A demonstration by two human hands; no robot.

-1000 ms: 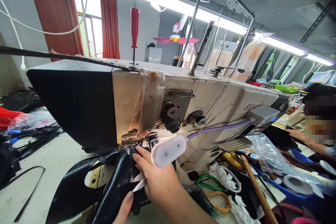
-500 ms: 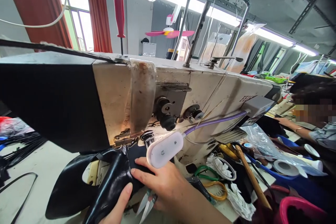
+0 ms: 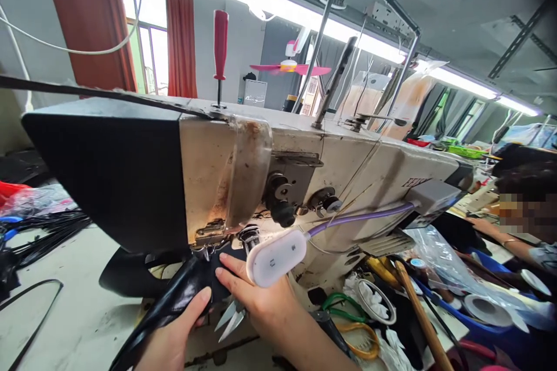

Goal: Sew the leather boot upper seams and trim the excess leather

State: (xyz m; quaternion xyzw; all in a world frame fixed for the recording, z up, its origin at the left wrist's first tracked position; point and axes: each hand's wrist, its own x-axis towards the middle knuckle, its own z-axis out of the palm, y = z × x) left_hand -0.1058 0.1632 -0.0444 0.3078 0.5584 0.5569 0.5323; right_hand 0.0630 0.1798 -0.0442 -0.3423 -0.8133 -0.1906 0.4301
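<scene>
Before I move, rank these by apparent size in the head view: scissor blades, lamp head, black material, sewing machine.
1. Sewing machine, by far the largest
2. Black material, though partly covered
3. Lamp head
4. Scissor blades, clearly smallest

Lamp (image 3: 278, 258) overhangs right hand (image 3: 264, 304), clearance beneath seemingly slight; room leftward over tabletop (image 3: 78, 313)

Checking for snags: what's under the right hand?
Black material lies under the right hand, and scissors jut out blades-first. Most of their other end, and anything else the hand covers, cannot be seen.
</scene>
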